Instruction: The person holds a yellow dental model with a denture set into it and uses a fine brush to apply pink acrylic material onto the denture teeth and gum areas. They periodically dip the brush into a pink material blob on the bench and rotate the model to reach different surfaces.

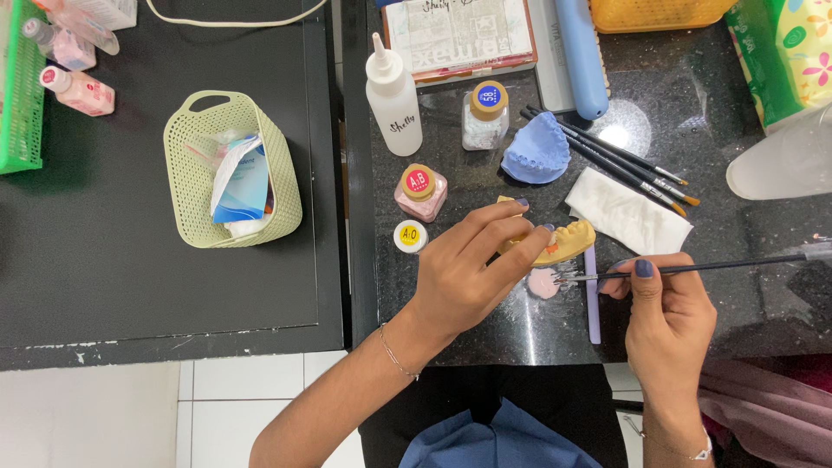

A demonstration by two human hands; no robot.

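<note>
My left hand (472,264) grips a yellow dental cast (568,241) with tooth shapes, holding it just above the dark speckled counter (485,329). My right hand (663,308) pinches a thin dark-handled brush (711,266) that lies almost level, its tip pointing left at a small pink blob (543,282) beside the cast. A lilac stick (593,299) lies on the counter between my hands.
A blue dental cast (537,149), several brushes (620,165), a folded white tissue (626,215), a white squeeze bottle (394,97), two powder jars (421,191) (484,114) and a tiny pot (410,236) stand behind. A pale green basket (195,182) sits on the black table at left.
</note>
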